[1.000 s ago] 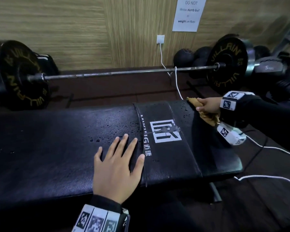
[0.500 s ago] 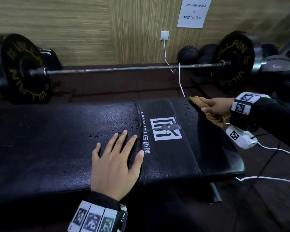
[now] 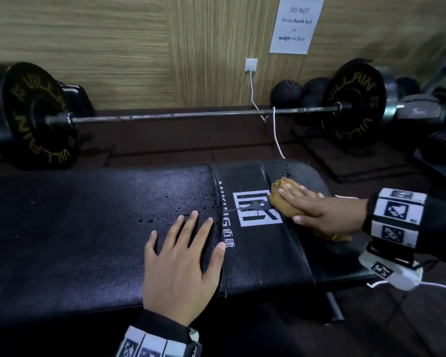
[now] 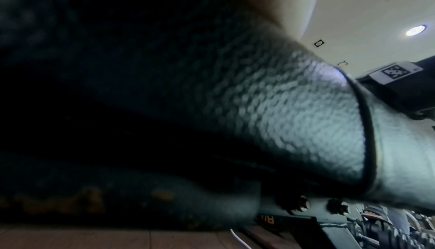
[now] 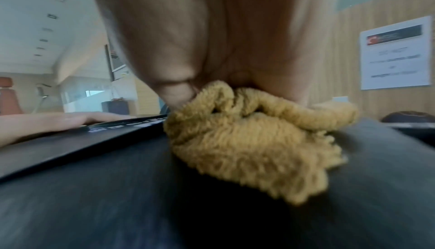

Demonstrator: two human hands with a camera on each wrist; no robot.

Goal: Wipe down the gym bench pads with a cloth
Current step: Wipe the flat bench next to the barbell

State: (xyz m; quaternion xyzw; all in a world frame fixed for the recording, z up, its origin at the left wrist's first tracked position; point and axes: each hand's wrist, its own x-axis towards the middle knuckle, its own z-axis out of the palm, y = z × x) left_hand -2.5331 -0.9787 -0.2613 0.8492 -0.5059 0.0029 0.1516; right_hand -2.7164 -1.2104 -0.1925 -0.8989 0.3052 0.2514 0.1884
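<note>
Head view, right hand flat on nubby tan cloth, grained bench pad, grip unclear.

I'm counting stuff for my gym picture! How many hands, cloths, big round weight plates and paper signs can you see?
Hands: 2, left hand and right hand
Cloths: 1, tan cloth
Big weight plates: 2, left plate and right plate
Paper signs: 1, wall sign
Total: 6

Dark pebbled bench pad close up, piped seam, ceiling lights above
</note>
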